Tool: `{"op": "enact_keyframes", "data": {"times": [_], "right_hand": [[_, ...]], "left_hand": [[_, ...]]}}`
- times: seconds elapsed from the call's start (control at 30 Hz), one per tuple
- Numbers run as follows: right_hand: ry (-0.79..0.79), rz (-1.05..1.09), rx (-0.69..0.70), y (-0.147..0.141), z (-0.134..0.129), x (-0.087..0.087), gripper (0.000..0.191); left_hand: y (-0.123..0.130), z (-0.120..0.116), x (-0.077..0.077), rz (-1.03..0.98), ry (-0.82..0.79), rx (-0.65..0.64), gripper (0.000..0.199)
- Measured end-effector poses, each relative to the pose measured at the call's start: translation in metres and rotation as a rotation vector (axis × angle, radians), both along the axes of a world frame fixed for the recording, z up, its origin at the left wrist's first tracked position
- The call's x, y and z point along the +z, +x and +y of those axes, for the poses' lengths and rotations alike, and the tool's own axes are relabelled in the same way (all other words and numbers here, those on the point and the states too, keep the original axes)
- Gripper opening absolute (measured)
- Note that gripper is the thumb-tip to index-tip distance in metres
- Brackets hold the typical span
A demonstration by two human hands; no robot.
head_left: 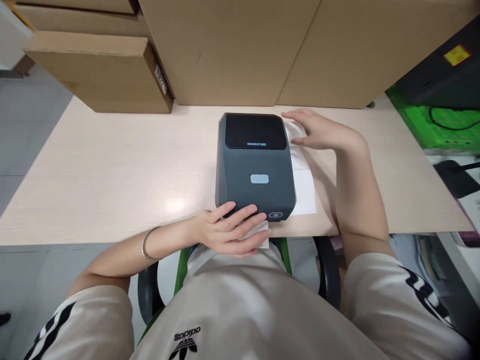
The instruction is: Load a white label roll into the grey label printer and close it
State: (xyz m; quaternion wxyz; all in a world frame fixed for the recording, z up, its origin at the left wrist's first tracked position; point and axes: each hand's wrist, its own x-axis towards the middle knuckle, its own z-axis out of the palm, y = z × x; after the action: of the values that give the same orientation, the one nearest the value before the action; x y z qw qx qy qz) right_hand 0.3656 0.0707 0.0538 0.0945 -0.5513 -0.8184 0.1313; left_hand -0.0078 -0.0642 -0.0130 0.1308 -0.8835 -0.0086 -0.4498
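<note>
- Left hand [238,232]: fingers slightly apart, lying over a narrow white paper piece [264,241] at the machine's front edge; whether they clamped it could not be told.
- Right hand [322,132]: thumb and forefinger apart, curved beside the machine's rear right corner, above a larger creased white paper sheet [304,192]; contact with either could not be confirmed.
- Dark grey, boxy plastic machine [258,175] with a glossy black top panel [256,131] and pale blue oblong button [259,179]: it stood upright between the hands, near the front edge of the pale wood-grain tabletop [131,165].
- Action in hand, as judged: both hands were placed around the machine and its paper; any shift called for level handling, with the paper kept from snagging.
- Edges: the front paper reached past the tabletop's near edge (a point worth noting), close to the wearer's white shirt [240,300].
- Room: the tabletop's widest stretch ran leftward; large brown cardboard boxes [240,55] bounded the rear, limiting backward travel.
- Outer right: the right forearm [360,195] closed off that side, with a bright green box [450,132] farther out.
</note>
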Motion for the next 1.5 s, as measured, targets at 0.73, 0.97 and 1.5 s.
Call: {"op": "enact_keyframes", "data": {"times": [0.73, 0.97, 1.5], "right_hand": [[0.267, 0.156, 0.596, -0.116, -0.089, 0.023, 0.067], [0.282, 0.107, 0.6, -0.115, -0.096, 0.025, 0.071], [0.264, 0.019, 0.507, -0.104, -0.129, 0.064, 0.057]], "left_hand": [[0.0, 0.036, 0.0, -0.177, -0.244, 0.024, 0.047], [0.006, 0.044, 0.003, -0.305, -0.214, -0.047, 0.06], [-0.002, 0.045, 0.006, -0.122, -0.196, -0.08, 0.064]]}}
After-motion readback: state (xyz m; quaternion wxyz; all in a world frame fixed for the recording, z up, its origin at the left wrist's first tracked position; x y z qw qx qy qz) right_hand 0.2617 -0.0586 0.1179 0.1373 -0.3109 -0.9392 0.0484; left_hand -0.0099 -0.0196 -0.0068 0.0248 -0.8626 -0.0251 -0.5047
